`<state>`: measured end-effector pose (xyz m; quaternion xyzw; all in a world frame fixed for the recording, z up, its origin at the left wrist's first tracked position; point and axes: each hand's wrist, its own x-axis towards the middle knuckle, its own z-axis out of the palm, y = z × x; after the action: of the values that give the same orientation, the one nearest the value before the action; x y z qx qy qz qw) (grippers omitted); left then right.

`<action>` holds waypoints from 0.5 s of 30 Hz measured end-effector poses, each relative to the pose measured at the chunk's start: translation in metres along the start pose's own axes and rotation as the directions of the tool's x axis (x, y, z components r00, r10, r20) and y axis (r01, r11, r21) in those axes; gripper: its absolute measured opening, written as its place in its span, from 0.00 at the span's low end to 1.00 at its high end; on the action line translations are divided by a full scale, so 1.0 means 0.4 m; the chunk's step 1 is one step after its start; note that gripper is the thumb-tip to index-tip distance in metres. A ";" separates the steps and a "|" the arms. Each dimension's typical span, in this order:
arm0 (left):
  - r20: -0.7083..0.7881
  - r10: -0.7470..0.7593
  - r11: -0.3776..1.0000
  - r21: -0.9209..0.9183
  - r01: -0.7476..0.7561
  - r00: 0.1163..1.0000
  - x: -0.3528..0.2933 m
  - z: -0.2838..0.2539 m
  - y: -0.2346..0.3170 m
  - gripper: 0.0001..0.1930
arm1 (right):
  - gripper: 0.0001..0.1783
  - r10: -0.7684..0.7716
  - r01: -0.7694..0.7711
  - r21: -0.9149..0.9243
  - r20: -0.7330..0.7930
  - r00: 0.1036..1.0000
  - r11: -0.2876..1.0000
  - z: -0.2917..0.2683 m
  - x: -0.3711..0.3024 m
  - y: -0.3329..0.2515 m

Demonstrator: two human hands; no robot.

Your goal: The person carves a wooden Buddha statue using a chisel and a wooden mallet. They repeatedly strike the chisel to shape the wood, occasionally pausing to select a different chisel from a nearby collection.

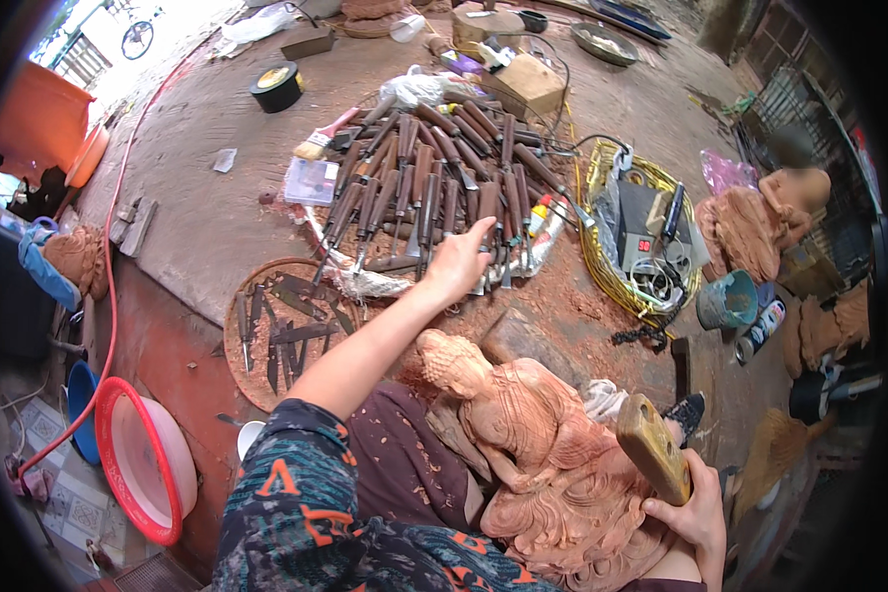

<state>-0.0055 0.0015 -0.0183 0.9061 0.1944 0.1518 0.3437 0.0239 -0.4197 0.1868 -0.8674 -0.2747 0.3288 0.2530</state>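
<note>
Beyond the carving lie chisels; to their near left, blades lie on a tray; to their right sits a basket; a basin stands left of the tray.

The yellow-brown wooden block is partly hidden by the right hand; the carved reddish wooden figure is seemingly cropped below.

Carved figure reddish tan. Chisel handles dark brown. Wooden block, near right: yellowish tan. Sleeve: black-and-teal mottle, orange shapes. Near left: red-rimmed pink basin; grey-white patterned tiles. Far left: orange tub. Right: yellow basket.
</note>
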 end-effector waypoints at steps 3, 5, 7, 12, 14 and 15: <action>-0.143 0.005 0.998 0.064 0.004 0.990 0.040 -0.013 0.029 0.21 | 0.37 -0.010 0.010 -0.019 -0.026 1.000 1.000 0.002 -0.004 0.004; -0.235 0.066 0.984 0.174 -0.025 0.970 0.088 -0.030 -0.048 0.11 | 0.37 -0.018 0.018 -0.018 -0.019 1.000 1.000 0.003 0.002 -0.005; -0.159 0.159 0.924 0.371 -0.090 0.974 0.130 -0.048 -0.079 0.03 | 0.37 -0.006 0.006 0.000 -0.011 1.000 1.000 0.003 0.000 -0.005; 0.161 -0.016 0.621 0.775 -0.117 0.987 0.197 -0.039 -0.042 0.09 | 0.38 -0.003 0.003 -0.001 0.014 1.000 1.000 -0.002 0.001 0.004; 0.160 -0.077 0.577 0.812 -0.087 0.984 0.206 -0.013 -0.031 0.10 | 0.39 -0.005 0.005 0.004 0.023 1.000 1.000 -0.002 0.007 0.002; 0.127 -0.074 0.571 0.819 -0.062 0.989 0.210 -0.003 -0.023 0.10 | 0.39 -0.010 0.010 0.006 0.023 1.000 1.000 -0.004 0.004 0.003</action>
<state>0.0658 0.0467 -0.0118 0.9700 0.2198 -0.0237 -0.1015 0.0264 -0.4200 0.1867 -0.8615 -0.2809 0.3383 0.2538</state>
